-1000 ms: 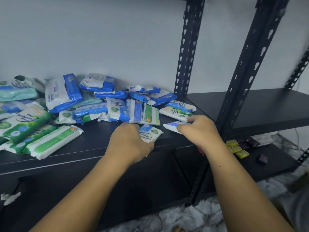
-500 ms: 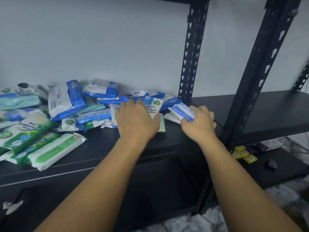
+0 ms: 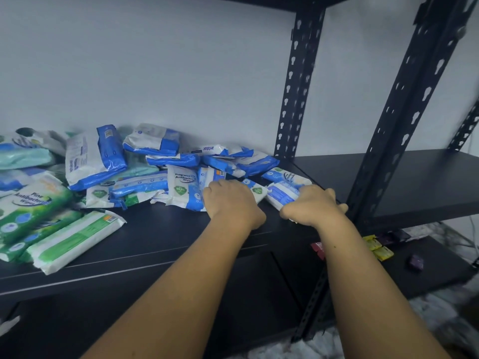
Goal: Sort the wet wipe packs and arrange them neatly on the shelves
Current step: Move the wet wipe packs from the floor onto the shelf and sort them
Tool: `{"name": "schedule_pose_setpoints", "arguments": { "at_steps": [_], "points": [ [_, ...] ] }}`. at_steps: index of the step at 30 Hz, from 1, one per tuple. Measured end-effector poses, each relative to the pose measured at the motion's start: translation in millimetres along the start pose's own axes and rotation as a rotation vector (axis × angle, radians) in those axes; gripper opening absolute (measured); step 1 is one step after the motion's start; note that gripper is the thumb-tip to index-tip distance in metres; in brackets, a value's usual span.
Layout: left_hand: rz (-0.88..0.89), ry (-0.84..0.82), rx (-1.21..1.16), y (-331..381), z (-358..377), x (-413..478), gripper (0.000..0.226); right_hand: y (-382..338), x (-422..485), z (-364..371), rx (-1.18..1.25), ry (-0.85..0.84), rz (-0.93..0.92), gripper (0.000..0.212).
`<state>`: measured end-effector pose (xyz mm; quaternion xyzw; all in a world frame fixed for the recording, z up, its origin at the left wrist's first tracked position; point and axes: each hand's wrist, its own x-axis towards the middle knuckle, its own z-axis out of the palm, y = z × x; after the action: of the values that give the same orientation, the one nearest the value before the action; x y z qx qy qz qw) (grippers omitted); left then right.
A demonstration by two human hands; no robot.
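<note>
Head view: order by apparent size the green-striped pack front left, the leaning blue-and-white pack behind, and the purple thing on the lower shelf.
1. The green-striped pack looks largest, but it is nearer, so unsure against the next.
2. The blue-and-white pack.
3. The purple thing, clearly smallest.

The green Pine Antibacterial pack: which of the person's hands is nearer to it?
Left. The left hand lies well right of the Pine pack, over small blue packs; the right hand, gripping a blue pack, is farther right, near the black post.
</note>
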<state>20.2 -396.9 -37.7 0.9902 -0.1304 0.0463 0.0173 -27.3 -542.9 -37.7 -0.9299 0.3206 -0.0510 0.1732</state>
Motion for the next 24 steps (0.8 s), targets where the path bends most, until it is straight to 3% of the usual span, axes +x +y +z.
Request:
{"name": "schedule_pose_setpoints", "arguments": {
  "at_steps": [5,12,17,20,24],
  "points": [
    [0.061,-0.111,0.008,-6,-6,-21,0.071,2,-15,6,-0.032,0.032,0.048,0.070],
    [0.110,-0.095,-0.129,-27,-9,-53,0.064,14,-51,18,0.087,0.177,-0.006,0.046],
    [0.187,0.105,-0.310,-59,-5,-100,0.042,16,-95,23,0.202,0.238,-0.064,0.050],
    [0.215,0.280,-0.504,-98,1,-146,0.044,11,-135,33,0.394,0.254,-0.138,0.055],
    [0.242,0.293,-0.695,-157,30,-210,0.044,13,-204,63,0.649,0.070,-0.161,0.035]
  ]
}}
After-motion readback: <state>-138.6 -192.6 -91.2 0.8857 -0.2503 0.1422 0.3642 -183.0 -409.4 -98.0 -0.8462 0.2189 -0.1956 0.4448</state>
